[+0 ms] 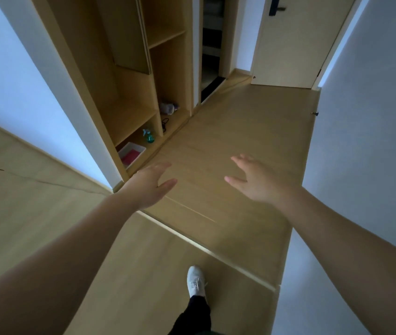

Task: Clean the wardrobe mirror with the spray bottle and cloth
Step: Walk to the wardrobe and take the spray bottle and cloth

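Open wardrobe [129, 122], cleaning things in its bottom compartment, both hands out and empty.
A white tray [133, 144] holds a pink cloth [130, 157], and a teal spray bottle [149, 136] stands just beside it. The left hand [150, 183] and right hand [256, 182] reach forward over the wooden floor [228, 131], fingers straight and spread, holding nothing.

The teal spray bottle [149, 136] stands upright in the lowest compartment of the wardrobe [129, 97], beyond the left hand [148, 187]. The pink cloth [130, 157] lies flat in a white tray [141, 148], nearer that hand.
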Motion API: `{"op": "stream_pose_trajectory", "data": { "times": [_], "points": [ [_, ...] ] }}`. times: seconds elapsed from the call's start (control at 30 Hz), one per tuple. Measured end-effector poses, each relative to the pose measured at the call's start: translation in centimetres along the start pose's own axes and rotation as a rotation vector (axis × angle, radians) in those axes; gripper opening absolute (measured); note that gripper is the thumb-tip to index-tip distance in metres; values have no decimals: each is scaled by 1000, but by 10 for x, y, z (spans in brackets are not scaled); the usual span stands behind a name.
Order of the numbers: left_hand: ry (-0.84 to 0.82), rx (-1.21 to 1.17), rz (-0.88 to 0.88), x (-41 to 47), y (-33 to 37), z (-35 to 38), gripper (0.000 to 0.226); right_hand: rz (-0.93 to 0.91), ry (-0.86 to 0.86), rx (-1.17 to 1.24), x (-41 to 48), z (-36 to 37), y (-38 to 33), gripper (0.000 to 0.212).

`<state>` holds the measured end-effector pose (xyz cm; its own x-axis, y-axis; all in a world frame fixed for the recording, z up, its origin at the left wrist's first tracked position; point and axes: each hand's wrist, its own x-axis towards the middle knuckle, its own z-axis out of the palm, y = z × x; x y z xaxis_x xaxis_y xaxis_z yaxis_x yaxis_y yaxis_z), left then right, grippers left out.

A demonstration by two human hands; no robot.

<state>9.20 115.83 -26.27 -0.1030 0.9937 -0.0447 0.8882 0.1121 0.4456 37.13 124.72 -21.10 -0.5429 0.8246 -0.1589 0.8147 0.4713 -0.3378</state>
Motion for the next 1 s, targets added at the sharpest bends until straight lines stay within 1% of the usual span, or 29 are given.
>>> {"op": "stream_pose_trajectory", "data": {
  "times": [0.27, 0.37, 0.53, 0.6, 0.7, 0.87, 1.0],
  "points": [
    [21, -20, -31, 123, -31, -3, 64, -37, -19, -19, 135, -10, 29, 74],
    [9, -16, -38, 167, -45, -9, 62, -41, -49, -28, 184, -19, 37, 74],
    [-11, -43, -68, 234, -64, -20, 60, -51, -37, -22, 250, -34, 51, 73],
    [-11, -57, -70, 250, -68, -22, 64, -59, -49, -28, 271, -38, 56, 73],
    [-8, -61, -77, 271, -70, -25, 78, -77, -66, -20, 302, -42, 67, 73],
    [-5, -47, -124, 309, -71, -23, 63, -140, -112, -22, 364, -47, 86, 74],
    [28, -66, -199, 348, -67, -21, 58, -225, -152, -5, 422, -60, 103, 74]
  ]
}}
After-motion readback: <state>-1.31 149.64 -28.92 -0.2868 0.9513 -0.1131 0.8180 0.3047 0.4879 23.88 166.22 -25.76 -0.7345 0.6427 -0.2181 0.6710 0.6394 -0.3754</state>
